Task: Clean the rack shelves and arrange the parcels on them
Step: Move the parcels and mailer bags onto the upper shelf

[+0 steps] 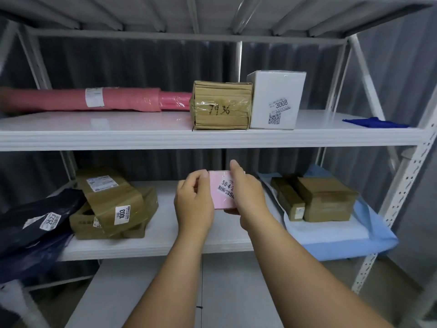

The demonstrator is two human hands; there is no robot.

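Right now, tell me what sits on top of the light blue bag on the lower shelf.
Two brown cardboard parcels lie on the light blue bag: a narrow box and, touching its right side, a wider box. Whatever is inside the bag is hidden.

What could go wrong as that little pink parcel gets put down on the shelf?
The pink parcel is held in fingertips only by the left hand and right hand, so it might slip. The brown parcels on the lower shelf are piled crookedly and could topple if nudged.
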